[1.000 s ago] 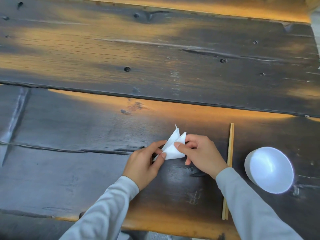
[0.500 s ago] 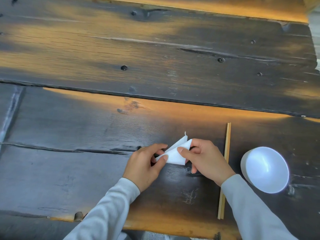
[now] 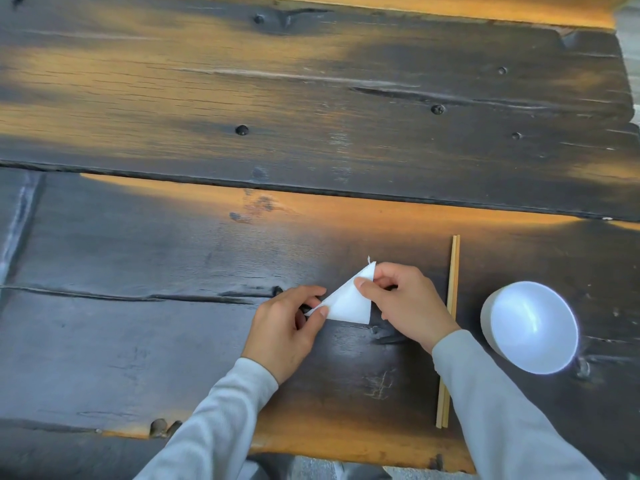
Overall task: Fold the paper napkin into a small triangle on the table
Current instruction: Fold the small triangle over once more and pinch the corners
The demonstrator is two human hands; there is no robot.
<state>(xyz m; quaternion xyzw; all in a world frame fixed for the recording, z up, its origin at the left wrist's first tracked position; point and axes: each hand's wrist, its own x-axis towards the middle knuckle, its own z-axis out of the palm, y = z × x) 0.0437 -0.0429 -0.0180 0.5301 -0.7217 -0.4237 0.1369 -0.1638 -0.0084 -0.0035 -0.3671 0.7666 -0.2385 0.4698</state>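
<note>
A white paper napkin [image 3: 349, 301] lies folded as a small triangle on the dark wooden table [image 3: 173, 323], near its front edge. My left hand [image 3: 287, 327] pinches the triangle's left point between thumb and forefinger. At the upper right point, my right hand [image 3: 405, 303] grips the napkin with thumb on top. A small torn tip of paper sticks up above that corner. Both sleeves are light grey.
A pair of wooden chopsticks [image 3: 450, 327] lies lengthwise just right of my right hand, partly under my forearm. A white bowl [image 3: 530, 327] stands further right. A long seam [image 3: 311, 192] between planks crosses the table behind the napkin.
The napkin's raised upper flap has come down, so the triangle now lies flatter on the table. Both hands stay on its ends.
</note>
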